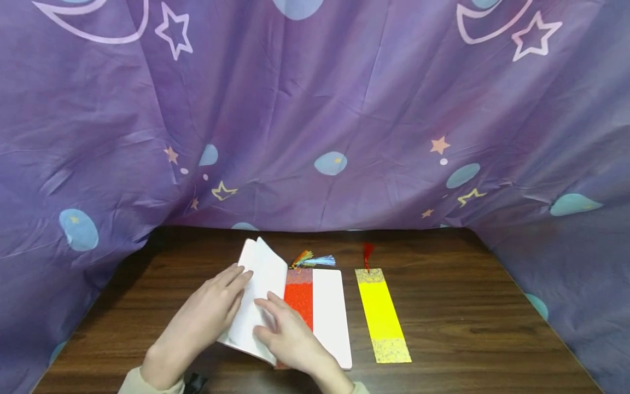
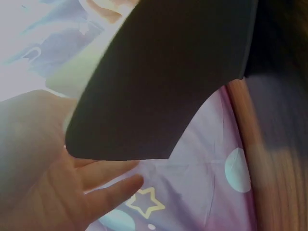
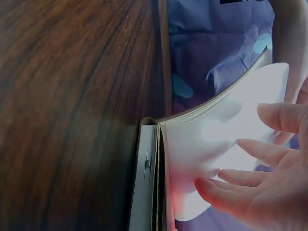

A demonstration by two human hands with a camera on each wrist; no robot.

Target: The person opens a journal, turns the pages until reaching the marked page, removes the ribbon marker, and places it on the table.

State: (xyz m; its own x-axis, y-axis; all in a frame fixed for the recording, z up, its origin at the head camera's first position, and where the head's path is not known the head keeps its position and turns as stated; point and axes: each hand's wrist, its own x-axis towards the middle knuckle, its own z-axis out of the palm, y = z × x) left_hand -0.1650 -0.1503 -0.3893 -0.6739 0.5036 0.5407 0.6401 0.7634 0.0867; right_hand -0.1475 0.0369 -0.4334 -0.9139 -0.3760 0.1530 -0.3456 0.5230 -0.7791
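An open notebook [image 1: 332, 317] lies on the table, its left-hand cover and pages [image 1: 263, 273] raised at a slant. My left hand [image 1: 206, 306] holds that raised part at its outer edge, fingers over the page side. In the left wrist view the dark cover [image 2: 159, 82] hides part of the fingers. My right hand [image 1: 292, 334] reaches across the notebook, fingers spread and fingertips at the white page [image 3: 221, 130]. A red bookmark [image 1: 300, 303] lies on the right-hand page along the fold. Multicoloured and blue tassels [image 1: 315, 260] stick out past the notebook's top edge.
A yellow bookmark [image 1: 381, 312] with patterned ends and a red tassel [image 1: 367, 254] lies on the dark wooden table [image 1: 467, 306], right of the notebook. Purple cloth [image 1: 334, 109] printed with stars and moons hangs behind and at both sides.
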